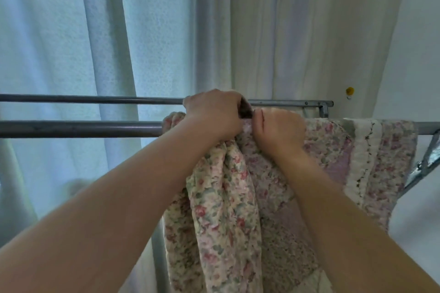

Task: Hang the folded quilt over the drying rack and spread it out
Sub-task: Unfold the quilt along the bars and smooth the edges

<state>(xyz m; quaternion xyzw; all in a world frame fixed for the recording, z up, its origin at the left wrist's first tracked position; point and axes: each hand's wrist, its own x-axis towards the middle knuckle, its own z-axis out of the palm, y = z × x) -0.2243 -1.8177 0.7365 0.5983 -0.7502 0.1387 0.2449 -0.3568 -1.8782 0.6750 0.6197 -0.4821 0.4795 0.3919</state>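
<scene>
Grey metal bars of the drying rack [71, 129] run bare at your left. Your left hand [214, 114] is fisted on bunched quilt [273, 185] at the near bar; your right hand [278, 128], touching it, grips the fabric. Rightward, the quilt drapes flat toward the rack's right end.

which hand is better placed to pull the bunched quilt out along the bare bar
Left. The left hand grips the quilt beside the near bar's bare stretch; the right hand can anchor the draped part.
</scene>
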